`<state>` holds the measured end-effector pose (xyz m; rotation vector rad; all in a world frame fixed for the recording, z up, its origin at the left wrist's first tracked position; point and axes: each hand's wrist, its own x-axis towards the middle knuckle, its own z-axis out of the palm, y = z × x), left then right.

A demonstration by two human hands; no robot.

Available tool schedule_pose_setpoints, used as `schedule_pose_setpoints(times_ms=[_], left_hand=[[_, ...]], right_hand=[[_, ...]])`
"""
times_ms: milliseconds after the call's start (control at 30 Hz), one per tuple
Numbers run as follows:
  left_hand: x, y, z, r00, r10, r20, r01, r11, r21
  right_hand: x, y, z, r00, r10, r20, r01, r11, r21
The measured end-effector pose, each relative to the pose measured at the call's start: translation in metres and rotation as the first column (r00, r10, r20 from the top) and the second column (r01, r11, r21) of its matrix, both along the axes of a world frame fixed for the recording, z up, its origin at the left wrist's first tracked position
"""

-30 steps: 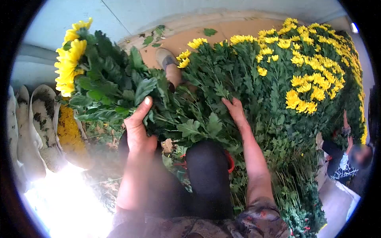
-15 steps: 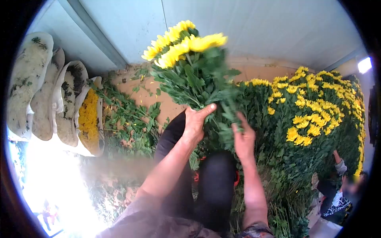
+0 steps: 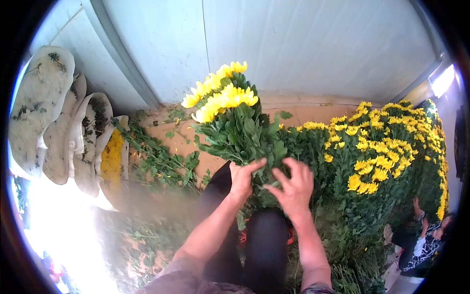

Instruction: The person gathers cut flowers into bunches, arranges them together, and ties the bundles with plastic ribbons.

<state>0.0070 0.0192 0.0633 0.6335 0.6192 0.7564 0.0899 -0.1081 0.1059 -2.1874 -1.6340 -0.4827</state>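
A bunch of yellow chrysanthemums (image 3: 227,115) stands upright above my knees, its blooms at the top and dark green leaves below. My left hand (image 3: 243,180) is wrapped round the leafy stems from the left side, thumb pointing right. On the right side of the bunch is my right hand (image 3: 293,186), with its fingers apart and curved beside the leaves. The lower ends of the stems are hidden behind my hands and knees.
A large pile of yellow chrysanthemums (image 3: 377,157) lies to the right. Cut greenery (image 3: 166,159) litters the floor at left, near white sacks (image 3: 44,108), one holding yellow petals (image 3: 112,159). Another person (image 3: 423,245) sits at the lower right. A pale wall (image 3: 313,49) rises in front.
The bunch has swung from the far left to the centre and turned upright in my left hand. My right hand has come up close to it and its fingers have spread. The view has shifted.
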Motion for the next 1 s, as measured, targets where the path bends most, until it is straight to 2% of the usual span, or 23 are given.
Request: schedule_pose_setpoints(times_ms=[33,100,133,167,200,233,300,333,367,433,500,533,600,667,700,733,767,833,867,900,933,967,1000], left_hand=[[0.000,0.000,-0.001,1.000,0.024,0.009,-0.024,1.000,-0.015],[0.001,-0.002,0.000,0.997,-0.044,0.060,0.047,0.997,-0.055],[0.001,-0.004,0.007,0.993,-0.099,0.058,0.102,0.994,-0.040],[0.003,-0.005,0.012,0.986,-0.156,0.055,0.158,0.987,-0.018],[0.005,-0.006,0.012,0.984,-0.167,0.056,0.168,0.986,-0.010],[0.007,-0.008,0.010,0.989,-0.139,0.042,0.140,0.990,-0.008],[0.006,-0.009,0.007,0.994,-0.105,0.028,0.105,0.994,-0.012],[0.006,-0.008,0.005,0.994,-0.103,0.029,0.103,0.995,0.000],[0.005,-0.009,0.002,0.994,-0.102,0.028,0.101,0.995,0.008],[0.004,-0.009,-0.006,0.995,-0.090,0.031,0.090,0.996,0.016],[0.002,-0.005,-0.011,0.995,-0.092,0.032,0.091,0.995,0.027],[-0.002,-0.001,-0.009,0.995,-0.090,-0.044,0.096,0.985,0.144],[-0.009,-0.001,0.001,0.984,-0.126,-0.125,0.117,0.990,-0.077],[-0.013,0.004,-0.001,0.979,-0.127,-0.158,0.119,0.991,-0.056],[-0.016,0.005,-0.003,0.982,-0.114,-0.149,0.110,0.993,-0.034],[-0.020,0.007,-0.006,0.986,-0.100,-0.133,0.099,0.995,-0.013],[-0.020,0.008,-0.006,0.991,-0.063,-0.116,0.053,0.995,-0.085],[-0.027,0.018,-0.035,0.983,-0.002,-0.182,-0.023,0.990,-0.137],[-0.027,0.020,-0.036,0.989,0.008,-0.145,-0.034,0.984,-0.176],[-0.026,0.023,-0.037,0.992,0.007,-0.128,-0.034,0.977,-0.210],[-0.025,0.026,-0.038,0.994,0.008,-0.111,-0.035,0.969,-0.244],[-0.023,0.026,-0.032,0.983,0.032,-0.179,-0.075,0.968,-0.239],[-0.022,0.026,-0.033,0.983,0.014,-0.183,-0.059,0.969,-0.240]], right_hand=[[0.006,0.003,0.014,0.995,-0.003,-0.101,0.011,0.997,0.080],[0.017,0.024,0.009,0.889,-0.006,-0.458,0.145,0.953,0.268],[0.026,0.032,0.003,0.654,0.005,-0.756,0.192,0.966,0.172],[0.033,0.039,0.001,0.327,0.006,-0.945,0.204,0.976,0.077],[0.035,0.045,0.006,0.154,0.131,-0.979,0.128,0.980,0.151],[0.033,0.048,-0.001,0.156,0.135,-0.978,0.132,0.979,0.156],[0.024,0.053,-0.017,0.539,0.018,-0.842,0.306,0.927,0.216],[0.020,0.050,-0.016,0.595,0.020,-0.803,0.303,0.920,0.247],[0.015,0.049,-0.015,0.593,0.017,-0.805,0.301,0.923,0.241],[0.008,0.048,-0.015,0.800,0.072,-0.596,0.218,0.890,0.401],[0.003,0.051,-0.024,0.771,0.066,-0.633,0.239,0.892,0.384],[0.002,0.056,-0.023,0.781,0.066,-0.622,0.210,0.909,0.359],[-0.003,0.055,-0.023,0.789,0.092,-0.607,0.157,0.926,0.344],[-0.002,0.053,-0.015,0.780,0.234,-0.581,0.027,0.914,0.404],[0.001,0.045,-0.020,0.718,0.303,-0.627,-0.026,0.912,0.410],[0.007,0.034,-0.033,0.638,0.278,-0.718,0.035,0.921,0.387],[0.016,0.023,-0.055,0.545,0.261,-0.797,0.089,0.927,0.365],[0.052,-0.012,-0.121,0.530,-0.156,-0.834,0.386,0.920,0.073],[0.069,-0.034,-0.154,0.584,-0.445,-0.679,0.531,0.842,-0.096],[0.084,-0.061,-0.201,0.601,-0.615,-0.511,0.608,0.766,-0.208],[0.093,-0.080,-0.230,0.445,-0.784,-0.433,0.628,0.618,-0.473],[0.097,-0.091,-0.241,0.236,-0.884,-0.403,0.437,0.467,-0.769],[0.093,-0.111,-0.290,0.443,-0.750,-0.491,0.499,0.661,-0.561]])
